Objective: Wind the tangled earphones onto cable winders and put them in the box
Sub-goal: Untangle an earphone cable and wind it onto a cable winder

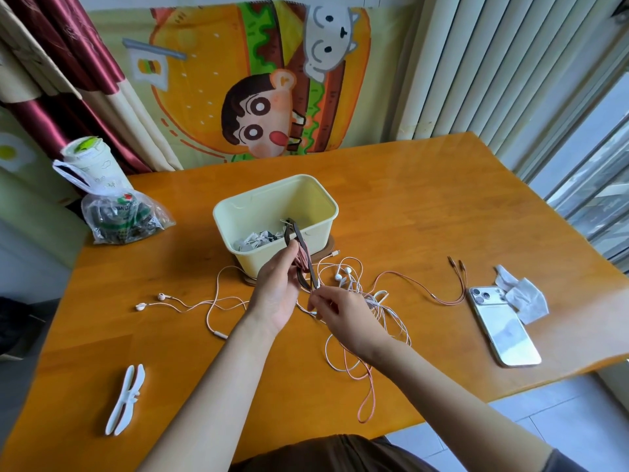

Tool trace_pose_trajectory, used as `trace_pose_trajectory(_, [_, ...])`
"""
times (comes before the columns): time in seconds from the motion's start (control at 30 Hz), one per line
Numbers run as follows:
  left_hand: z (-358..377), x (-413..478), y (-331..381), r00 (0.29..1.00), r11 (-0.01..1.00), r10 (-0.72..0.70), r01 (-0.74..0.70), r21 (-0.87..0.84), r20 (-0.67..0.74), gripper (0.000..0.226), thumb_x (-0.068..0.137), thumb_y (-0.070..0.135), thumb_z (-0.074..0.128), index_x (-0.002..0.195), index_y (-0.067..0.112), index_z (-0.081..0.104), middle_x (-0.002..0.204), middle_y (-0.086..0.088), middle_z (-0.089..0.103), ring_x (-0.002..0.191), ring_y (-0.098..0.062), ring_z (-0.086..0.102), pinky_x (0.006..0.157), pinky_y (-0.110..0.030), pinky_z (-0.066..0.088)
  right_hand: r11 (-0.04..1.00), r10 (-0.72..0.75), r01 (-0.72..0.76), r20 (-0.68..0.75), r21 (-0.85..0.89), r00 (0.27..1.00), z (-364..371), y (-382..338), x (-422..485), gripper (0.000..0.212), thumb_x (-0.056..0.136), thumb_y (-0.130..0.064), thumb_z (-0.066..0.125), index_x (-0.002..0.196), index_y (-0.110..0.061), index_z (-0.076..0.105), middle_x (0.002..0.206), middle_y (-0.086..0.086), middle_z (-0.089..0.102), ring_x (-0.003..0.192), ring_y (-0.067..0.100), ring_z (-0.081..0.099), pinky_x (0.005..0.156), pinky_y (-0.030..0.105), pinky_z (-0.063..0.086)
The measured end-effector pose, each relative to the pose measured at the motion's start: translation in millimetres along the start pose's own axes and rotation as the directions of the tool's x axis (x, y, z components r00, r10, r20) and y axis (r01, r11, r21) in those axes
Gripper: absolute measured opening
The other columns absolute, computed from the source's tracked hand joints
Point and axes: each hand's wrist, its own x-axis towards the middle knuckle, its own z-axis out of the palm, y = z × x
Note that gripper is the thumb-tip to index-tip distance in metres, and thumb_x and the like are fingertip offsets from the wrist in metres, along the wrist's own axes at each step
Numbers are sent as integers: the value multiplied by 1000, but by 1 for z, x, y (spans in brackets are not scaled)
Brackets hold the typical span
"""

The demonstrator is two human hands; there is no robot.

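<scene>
While the left hand [275, 294] curls round a dark cable winder [299, 257] with pink cord wound on it, held tilted just over the front rim of the pale yellow box [321, 238], the right hand [343, 315] pinches the cord at the winder's lower end. The two hands are almost touching. Small white and dark bundles lie inside the box. On the tabletop [442, 216], just under and right of the hands, sits a heap of tangled earphones [357, 291] in white and pink. Another pink pair [190, 303] trails off to the left. A white winder [125, 400] lies near the front left corner. A phone [503, 328] and a crumpled tissue [524, 298] rest at the right.
</scene>
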Motion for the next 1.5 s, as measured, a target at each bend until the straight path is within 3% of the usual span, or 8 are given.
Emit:
trace_pose_trajectory(0.1, [-7, 5, -9, 996, 986, 91, -87, 145, -20, 14, 95, 20, 54, 88, 14, 63, 100, -14, 58, 97, -27, 52, 88, -40, 40, 997, -64, 63, -25, -34, 998, 1, -4, 0, 24, 96, -15, 46, 86, -11, 67, 70, -1, 58, 51, 9, 45, 51, 20, 34])
trace_pose_trajectory(0.23, [-13, 5, -14, 975, 868, 223, -197, 455, -4, 18, 95, 20, 57, 79, 12, 59, 73, 2, 60, 75, -9, 56, 76, -23, 45, 993, -83, 83, -4, -82, 997, -6, -9, 2, 24, 96, -17, 47, 90, -13, 70, 68, -16, 50, 54, 11, 48, 53, 21, 35])
trace_pose_trajectory(0.4, [-29, 8, -20, 982, 668, 172, -174, 724, 78, 11, 89, 30, 65, 92, 19, 64, 93, -2, 67, 89, -8, 62, 76, -20, 49, 987, -89, 87, -3, -136, 996, -30, -16, 8, 22, 95, -19, 50, 88, -14, 71, 67, -17, 50, 58, 5, 47, 55, 17, 34])
trace_pose_trajectory(0.53, [-29, 1, -20, 984, 730, 1, -121, 672, 176, 12, 90, 22, 62, 98, 13, 67, 91, 6, 65, 83, -3, 61, 76, -13, 47, 979, -103, 92, -49, -181, 994, -51, -10, 18, 17, 91, -24, 60, 88, -13, 73, 73, -9, 55, 61, 4, 47, 57, 15, 35])
trace_pose_trajectory(0.73, [-26, -4, -22, 963, 804, -126, -43, 593, 240, 24, 94, 22, 57, 105, 2, 64, 85, 5, 65, 83, -11, 60, 85, -29, 41, 984, -76, 49, -157, -169, 985, -60, -2, 26, 16, 85, -28, 66, 84, -13, 73, 80, 1, 60, 64, 7, 48, 55, 15, 34])
trace_pose_trajectory(1.03, [-26, -8, -15, 937, 898, -204, 64, 435, 283, 19, 91, 22, 53, 103, 11, 62, 96, -2, 67, 93, -11, 61, 81, -20, 45, 997, -64, 51, -225, -61, 972, -58, -5, 26, 14, 85, -28, 64, 85, -15, 70, 75, -10, 61, 67, 3, 56, 57, 13, 41])
trace_pose_trajectory(1.3, [-21, -13, -10, 896, 882, -196, -17, 471, 399, 35, 79, 25, 64, 111, 11, 63, 108, -8, 67, 102, -13, 62, 84, -21, 49, 946, 134, -95, -110, 309, 985, -66, -3, 28, 14, 89, -16, 60, 81, -6, 65, 65, 2, 66, 53, 5, 64, 55, 15, 52])
trace_pose_trajectory(1.5, [-21, -14, -8, 867, 918, -165, -39, 394, 469, 51, 73, 34, 74, 117, 12, 59, 113, -5, 66, 108, -13, 60, 87, -20, 48, 767, 219, -256, 135, 589, 966, -70, 3, 23, 19, 89, -17, 57, 77, -5, 63, 58, -2, 59, 52, 5, 52, 50, 12, 44])
